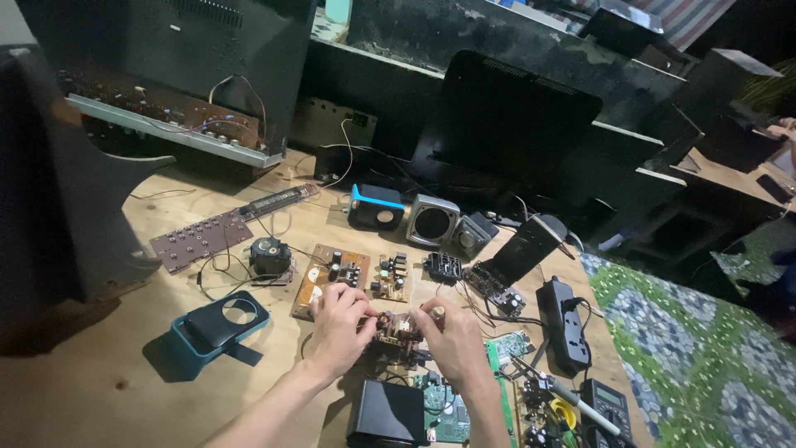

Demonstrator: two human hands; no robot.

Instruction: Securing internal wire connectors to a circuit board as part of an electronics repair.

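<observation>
My left hand [338, 325] and my right hand [452, 338] both grip a small brown circuit board [396, 327] with components on top, held just above the wooden table [99, 390]. The left fingers pinch its left edge; the right fingers pinch its right edge near a small round part. Under the hands lie a black box [387, 412] and a green circuit board [448, 402]. Just beyond the hands a brown circuit board [330, 277] lies flat.
A teal and black device [220, 323] lies at left. Small speakers [431, 220], a black power strip [565, 319], a multimeter [607, 404] and a soldering iron [572, 396] crowd the right. Open electronics chassis [166, 116] stand at the back. Patterned floor [696, 357] lies off the table's right edge.
</observation>
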